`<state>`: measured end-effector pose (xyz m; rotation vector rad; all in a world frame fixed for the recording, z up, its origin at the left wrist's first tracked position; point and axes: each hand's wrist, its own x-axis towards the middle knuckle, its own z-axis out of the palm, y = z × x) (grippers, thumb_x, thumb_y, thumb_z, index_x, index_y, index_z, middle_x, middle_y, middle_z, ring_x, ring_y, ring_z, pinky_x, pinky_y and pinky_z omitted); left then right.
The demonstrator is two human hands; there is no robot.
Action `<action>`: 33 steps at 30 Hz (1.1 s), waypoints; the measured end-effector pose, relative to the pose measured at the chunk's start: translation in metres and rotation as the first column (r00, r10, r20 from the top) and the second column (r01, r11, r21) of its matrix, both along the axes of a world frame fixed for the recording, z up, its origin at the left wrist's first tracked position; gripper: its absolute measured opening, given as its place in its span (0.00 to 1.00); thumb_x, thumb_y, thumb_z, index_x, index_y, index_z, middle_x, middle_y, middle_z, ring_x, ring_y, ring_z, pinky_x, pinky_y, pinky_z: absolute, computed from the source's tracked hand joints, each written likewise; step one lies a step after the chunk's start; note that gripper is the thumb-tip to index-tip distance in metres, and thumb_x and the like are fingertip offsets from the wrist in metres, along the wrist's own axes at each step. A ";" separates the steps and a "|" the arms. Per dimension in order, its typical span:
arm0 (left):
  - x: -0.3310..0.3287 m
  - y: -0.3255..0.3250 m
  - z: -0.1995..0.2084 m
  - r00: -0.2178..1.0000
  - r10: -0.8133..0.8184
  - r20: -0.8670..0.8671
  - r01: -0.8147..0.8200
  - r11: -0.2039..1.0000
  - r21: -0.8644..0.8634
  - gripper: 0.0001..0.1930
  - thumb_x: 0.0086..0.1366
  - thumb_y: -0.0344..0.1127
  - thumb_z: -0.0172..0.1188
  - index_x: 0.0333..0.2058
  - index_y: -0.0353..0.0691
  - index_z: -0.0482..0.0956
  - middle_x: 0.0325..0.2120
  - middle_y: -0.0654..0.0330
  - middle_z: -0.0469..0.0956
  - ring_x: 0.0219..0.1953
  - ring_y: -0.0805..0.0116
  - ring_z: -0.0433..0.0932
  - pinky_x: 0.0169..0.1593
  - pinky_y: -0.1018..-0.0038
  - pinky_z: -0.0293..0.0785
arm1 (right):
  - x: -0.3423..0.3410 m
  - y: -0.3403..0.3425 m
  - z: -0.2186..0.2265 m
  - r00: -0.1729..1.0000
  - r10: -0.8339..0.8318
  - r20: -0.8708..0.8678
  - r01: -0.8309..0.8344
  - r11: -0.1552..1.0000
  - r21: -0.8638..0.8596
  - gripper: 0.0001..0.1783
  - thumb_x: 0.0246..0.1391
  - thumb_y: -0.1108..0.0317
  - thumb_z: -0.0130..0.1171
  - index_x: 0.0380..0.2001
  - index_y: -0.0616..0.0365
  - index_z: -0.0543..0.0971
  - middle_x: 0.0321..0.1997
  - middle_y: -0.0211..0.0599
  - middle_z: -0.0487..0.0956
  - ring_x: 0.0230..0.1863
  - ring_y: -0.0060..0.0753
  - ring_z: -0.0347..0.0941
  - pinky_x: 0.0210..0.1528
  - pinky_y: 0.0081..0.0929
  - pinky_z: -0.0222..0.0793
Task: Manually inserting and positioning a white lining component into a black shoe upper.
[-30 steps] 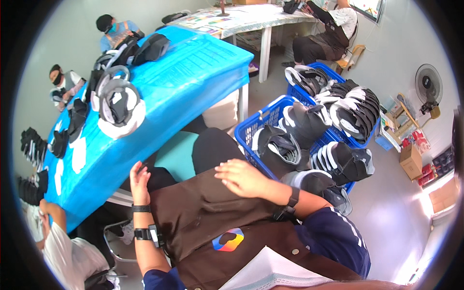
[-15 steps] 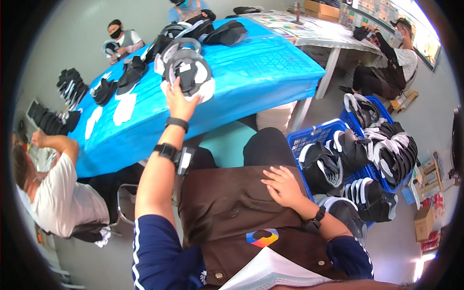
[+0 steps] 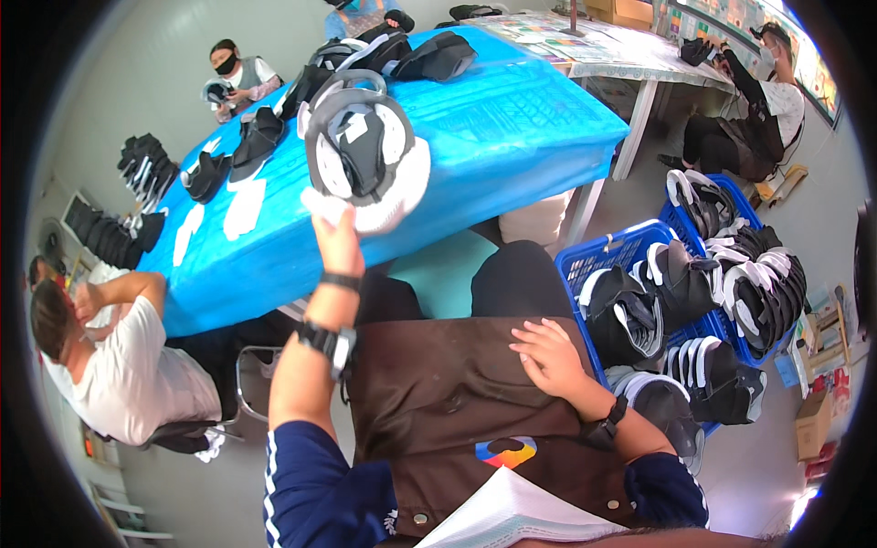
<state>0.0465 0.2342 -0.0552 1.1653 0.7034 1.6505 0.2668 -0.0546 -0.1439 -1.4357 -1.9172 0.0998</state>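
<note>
Blue-covered tabletop (image 3: 512,128), beyond the fingers of the person's left hand (image 3: 339,239). Brown apron (image 3: 466,374), beneath the right hand (image 3: 554,363), its fingers loosely extended. Blue basket (image 3: 587,258), right of those fingers. Black-and-white padded piece (image 3: 363,153), gripped by its near edge, just ahead of the left fingers.

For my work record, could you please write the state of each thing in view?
Left hand: closed on padded piece
Padded piece: held; whether fully lifted, unclear
Right hand: open, over apron, nothing visibly held
Apron: worn, creased
Blue cover: spread, slightly wrinkled
Front basket: heaped full
Rear basket: heaped full
</note>
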 end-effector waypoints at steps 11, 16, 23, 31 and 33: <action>-0.038 -0.213 -0.076 0.953 -0.304 -0.004 0.295 0.927 -0.233 0.21 0.57 0.23 0.53 0.48 0.39 0.57 0.38 0.64 0.67 0.40 0.76 0.67 0.45 0.77 0.66 | -0.029 0.028 0.008 0.208 0.104 -0.973 -0.508 0.861 -0.017 0.39 0.57 0.61 0.47 0.62 0.58 0.37 0.65 0.39 0.46 0.63 0.33 0.47 0.61 0.32 0.47; -0.063 -0.226 -0.097 0.734 -0.589 -0.337 0.466 0.799 -0.381 0.28 0.55 0.28 0.58 0.52 0.36 0.56 0.42 0.63 0.67 0.45 0.76 0.66 0.49 0.75 0.64 | -0.044 0.019 0.006 -0.008 -0.034 -0.999 -0.593 0.805 -0.023 0.35 0.57 0.56 0.44 0.61 0.57 0.45 0.62 0.39 0.54 0.62 0.34 0.51 0.61 0.33 0.47; -0.074 -0.221 -0.083 0.606 -0.671 -0.428 0.663 0.723 -0.196 0.31 0.52 0.37 0.64 0.51 0.35 0.59 0.45 0.56 0.68 0.51 0.68 0.65 0.54 0.70 0.59 | -0.033 0.015 0.003 -0.040 -0.261 -0.964 -0.423 0.879 -0.220 0.33 0.47 0.77 0.48 0.58 0.56 0.53 0.49 0.44 0.67 0.52 0.42 0.65 0.54 0.36 0.62; -0.056 -0.148 -0.050 0.835 -0.522 -0.174 0.518 0.852 -0.074 0.22 0.59 0.28 0.51 0.52 0.32 0.61 0.50 0.56 0.66 0.51 0.69 0.65 0.54 0.73 0.60 | -0.039 0.004 0.036 -0.308 -0.161 -0.938 -0.709 0.696 0.113 0.34 0.39 0.80 0.49 0.55 0.60 0.57 0.46 0.44 0.69 0.45 0.38 0.71 0.49 0.35 0.67; -0.030 -0.146 -0.011 0.832 -0.385 -0.400 0.430 0.902 0.027 0.30 0.55 0.33 0.58 0.55 0.30 0.58 0.53 0.54 0.64 0.53 0.66 0.62 0.56 0.70 0.57 | -0.039 0.008 0.047 -0.298 -0.181 -0.937 -0.705 0.704 0.088 0.33 0.40 0.81 0.48 0.55 0.60 0.57 0.46 0.43 0.70 0.45 0.38 0.71 0.47 0.34 0.68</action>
